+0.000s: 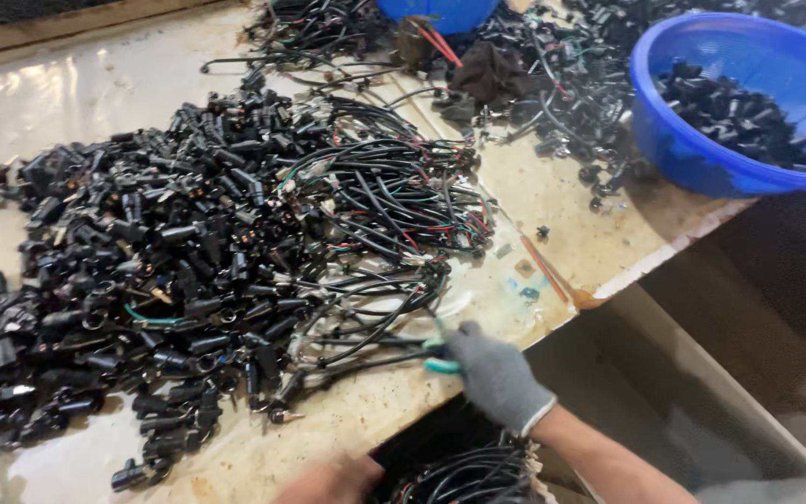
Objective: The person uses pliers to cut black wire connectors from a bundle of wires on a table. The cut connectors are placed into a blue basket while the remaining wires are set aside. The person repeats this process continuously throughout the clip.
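Right hand (494,373), grey glove, is closed around a teal-handled tool (440,355); only the handles show, just left of the knuckles. The tool's long axis runs roughly level, nose pointing left into the cables (375,341). Its tip is lost among the wires, so I can't tell what it bites.

Left hand (333,481) is bare, low at the table edge (403,406), down-left of the right hand. It is partly cut off by the frame, so I can't tell its grip.

Up-left of the right hand: big heap of black connectors (142,261) with cable looms running across it.

Containers:
- blue basin (673,140), far up-right of the right hand, part-filled with black connector pieces.
- second blue tub (440,14) at the top edge, contents not visible.
- grey bin (701,411) right of the forearm, contents unclear.
- bundle of black wires (468,476) just below the right wrist, under table level.
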